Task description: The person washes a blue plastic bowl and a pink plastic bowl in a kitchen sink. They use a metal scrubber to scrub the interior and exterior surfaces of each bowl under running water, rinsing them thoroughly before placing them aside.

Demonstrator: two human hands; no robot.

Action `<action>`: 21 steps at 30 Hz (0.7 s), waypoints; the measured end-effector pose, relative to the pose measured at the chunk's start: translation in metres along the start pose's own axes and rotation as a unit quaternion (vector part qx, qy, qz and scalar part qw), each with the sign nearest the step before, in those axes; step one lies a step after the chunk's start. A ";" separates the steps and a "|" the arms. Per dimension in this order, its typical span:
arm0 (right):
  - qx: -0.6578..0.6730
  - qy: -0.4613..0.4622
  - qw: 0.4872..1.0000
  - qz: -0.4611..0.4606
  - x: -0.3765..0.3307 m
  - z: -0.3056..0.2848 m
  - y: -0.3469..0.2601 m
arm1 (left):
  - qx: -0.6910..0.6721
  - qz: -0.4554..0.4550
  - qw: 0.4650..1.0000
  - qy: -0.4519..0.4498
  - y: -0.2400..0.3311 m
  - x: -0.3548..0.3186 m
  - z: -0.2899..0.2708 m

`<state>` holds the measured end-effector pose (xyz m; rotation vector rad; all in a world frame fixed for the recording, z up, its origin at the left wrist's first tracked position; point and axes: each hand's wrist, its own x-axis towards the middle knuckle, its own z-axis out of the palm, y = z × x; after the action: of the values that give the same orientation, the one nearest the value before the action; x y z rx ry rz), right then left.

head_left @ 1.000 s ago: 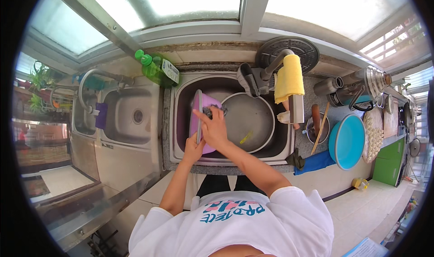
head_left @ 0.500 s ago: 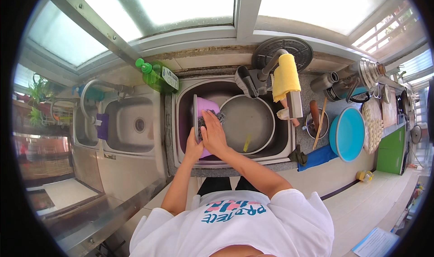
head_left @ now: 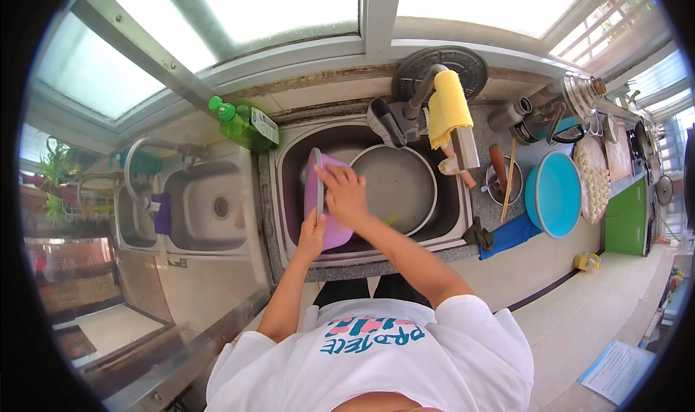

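A purple basin (head_left: 337, 234) is tilted on its side over the left part of the steel sink (head_left: 463, 220). Its grey rim faces left. My left hand (head_left: 311, 232) is closed round the near part of that rim. Against the basin's side lies my right hand (head_left: 346, 196), fingers bent. The dark grey scouring pad seen under it earlier is now hidden behind the hand and the basin. Beside the basin, a wide round metal pan (head_left: 398, 187) sits in the sink, with a blurred yellow-green scrap near its front edge.
Above the sink hangs a faucet (head_left: 465, 148) with a yellow cloth (head_left: 449, 108) over it. A green soap bottle (head_left: 247, 126) stands at the back left. On the right are a small pot (head_left: 515, 187), a blue basin (head_left: 554, 195) and a metal flask (head_left: 509, 114).
The basin has turned more upright, its rim showing more edge-on. My right hand has moved up and away from my left hand, and the scouring pad has gone out of sight. The view has shifted slightly.
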<state>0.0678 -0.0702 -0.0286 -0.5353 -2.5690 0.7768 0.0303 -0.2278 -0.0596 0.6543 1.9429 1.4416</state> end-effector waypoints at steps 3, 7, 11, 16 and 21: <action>0.021 -0.054 0.998 -0.005 0.038 -0.004 0.035 | -0.053 0.033 0.995 -0.079 0.014 -0.006 0.005; 0.039 -0.073 0.994 -0.068 0.043 -0.017 0.015 | -0.144 -0.025 0.988 -0.045 0.035 -0.008 0.007; 0.042 0.005 0.989 -0.144 -0.010 -0.013 -0.025 | -0.220 -0.053 0.968 0.107 0.036 0.006 0.013; 0.009 -0.040 0.989 -0.144 0.016 -0.017 -0.017 | -0.079 -0.047 0.975 0.201 0.013 -0.011 0.024; -0.013 -0.108 0.993 0.038 0.054 0.002 0.016 | 0.014 0.014 0.982 0.190 0.012 -0.014 0.030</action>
<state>0.0252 -0.0335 -0.0252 -0.5909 -2.7735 0.8709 0.0625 -0.2149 -0.0516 0.4415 2.2527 1.6535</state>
